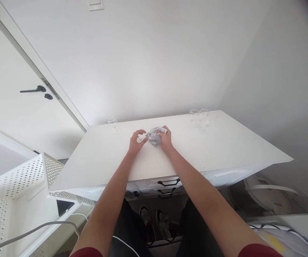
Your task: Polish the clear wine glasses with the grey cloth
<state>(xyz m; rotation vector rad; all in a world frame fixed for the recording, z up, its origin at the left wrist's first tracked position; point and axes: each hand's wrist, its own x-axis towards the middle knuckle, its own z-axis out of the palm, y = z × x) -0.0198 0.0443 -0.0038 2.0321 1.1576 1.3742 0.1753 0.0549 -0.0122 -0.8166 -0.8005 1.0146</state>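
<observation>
Both my arms reach out over a white table (218, 150). My left hand (136, 141) is closed around the stem and foot of a clear wine glass (146, 136) lying on its side. My right hand (165, 138) is closed on a pale grey cloth (154, 136) bunched around the glass's bowl. The bowl itself is mostly hidden by the cloth.
One wine glass (113, 124) stands at the table's back left, and two more glasses (199, 117) stand at the back right. A white perforated rack (15, 178) sits at the left, drawers with black handles (167, 184) under the table, a door (15, 89) at far left.
</observation>
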